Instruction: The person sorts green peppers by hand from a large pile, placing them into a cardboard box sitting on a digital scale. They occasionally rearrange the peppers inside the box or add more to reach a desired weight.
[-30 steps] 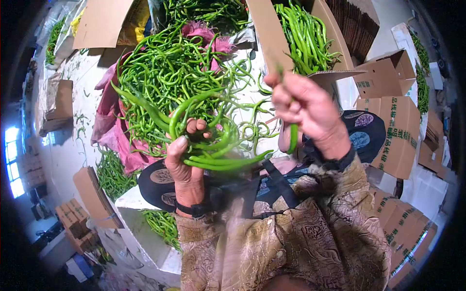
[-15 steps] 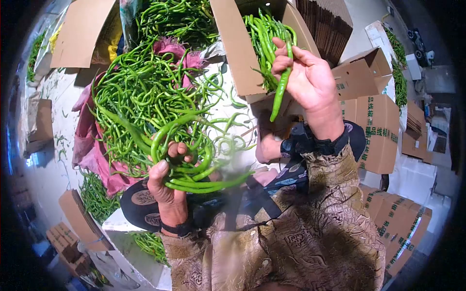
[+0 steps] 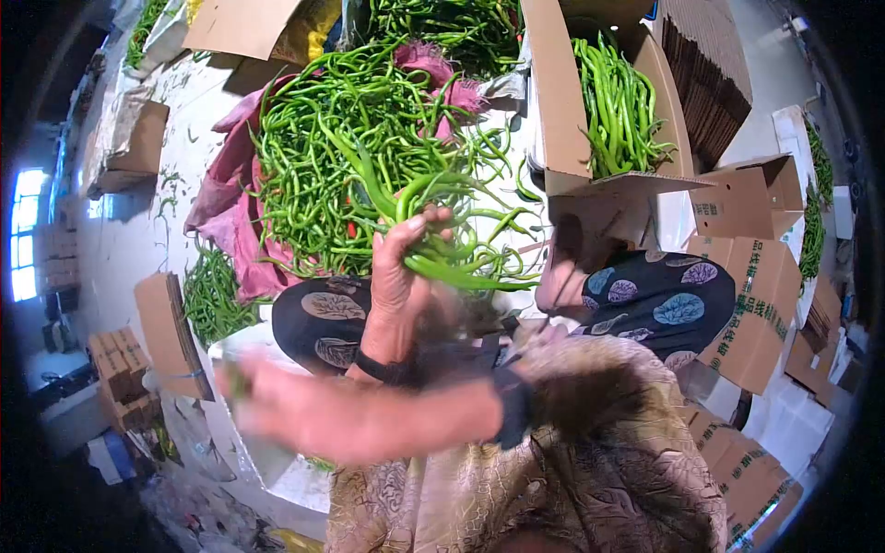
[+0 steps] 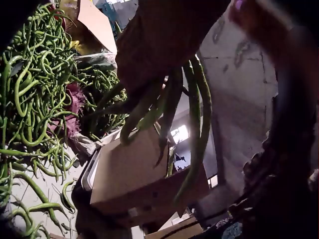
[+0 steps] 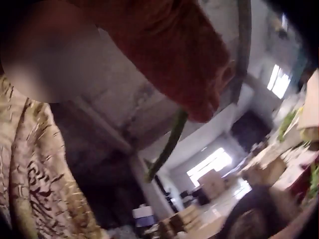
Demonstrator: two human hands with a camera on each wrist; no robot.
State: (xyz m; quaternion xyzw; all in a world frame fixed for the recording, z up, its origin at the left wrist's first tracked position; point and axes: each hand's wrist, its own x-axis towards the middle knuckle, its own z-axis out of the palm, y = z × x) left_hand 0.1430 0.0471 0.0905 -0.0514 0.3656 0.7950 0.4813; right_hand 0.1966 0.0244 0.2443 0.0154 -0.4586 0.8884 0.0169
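Observation:
My left hand (image 3: pixel 398 267) grips a bunch of long green chili peppers (image 3: pixel 470 275), their curved ends fanning out on both sides of the fist. In the left wrist view several of these peppers (image 4: pixel 199 109) hang below the dark hand. Blurred by motion, my right hand (image 3: pixel 286 405) reaches across my lap to the left, over a white foam box (image 3: pixel 300 488). One green chili pepper (image 5: pixel 168 144) sticks out from the fingers of that hand in the right wrist view. A big heap of green chili peppers (image 3: pixel 323 175) lies on pink sacking (image 3: pixel 221 203) ahead of me.
A cardboard box (image 3: pixel 562 92) at the upper right holds long peppers laid side by side. Flattened cartons (image 3: pixel 705 74) are stacked beyond it, and printed cartons (image 3: pixel 751 295) stand at my right. Folded cardboard (image 3: pixel 171 332) leans by a smaller pepper pile (image 3: pixel 217 295) at the left.
My right hand has swung from beside the cardboard box at the upper right to the far lower left, carrying a pepper. The left hand keeps its bunch in front of me.

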